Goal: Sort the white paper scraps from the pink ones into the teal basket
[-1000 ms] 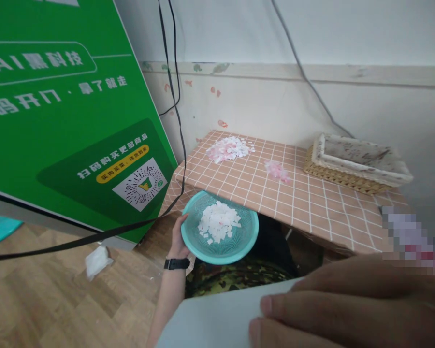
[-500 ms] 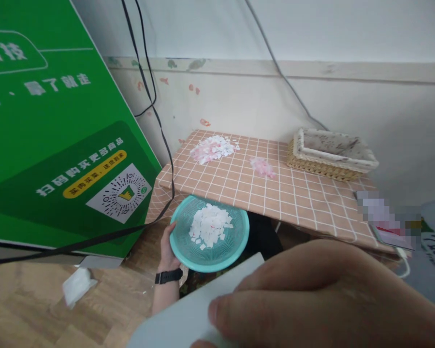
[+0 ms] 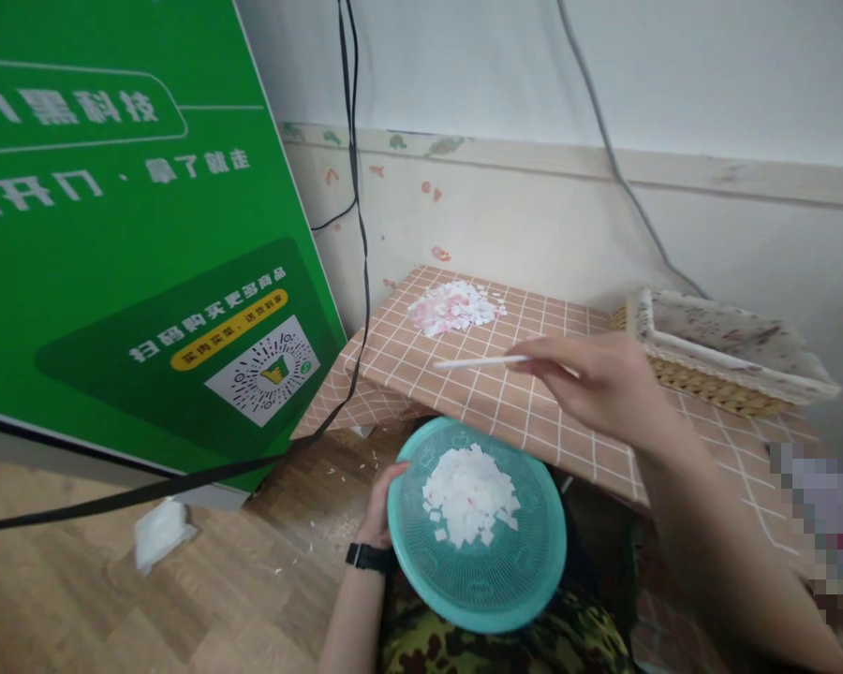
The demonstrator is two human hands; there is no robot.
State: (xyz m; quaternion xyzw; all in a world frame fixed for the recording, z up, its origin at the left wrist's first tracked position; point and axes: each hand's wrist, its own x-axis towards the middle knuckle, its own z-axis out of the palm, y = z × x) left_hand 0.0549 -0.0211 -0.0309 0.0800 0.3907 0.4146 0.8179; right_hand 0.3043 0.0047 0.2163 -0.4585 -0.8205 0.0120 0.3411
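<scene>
My left hand (image 3: 379, 501), with a black watch on the wrist, is closed on the left rim of a teal plastic colander (image 3: 534, 562). The colander rests over my lap, just below the table's front edge. A heap of small white paper pieces (image 3: 470, 491) lies inside it, a few with red marks. Above the table, my right hand (image 3: 590, 379) pinches a thin, flat white card-like piece (image 3: 474, 363), seen nearly edge-on. Behind that piece, a pile of white and pink paper pieces (image 3: 456, 309) lies on the checked tablecloth (image 3: 526, 323).
A cloth-lined wicker basket (image 3: 717, 374) stands on the table at right. To the left is a green cabinet (image 3: 183, 234) with a dark cable (image 3: 362, 281) hanging before it. A white packet (image 3: 163, 535) and small scraps lie on the wooden floor (image 3: 253, 599).
My right hand has moved away from the camera to over the table, with the flat white piece. The view has shifted left. My left hand still holds the colander.
</scene>
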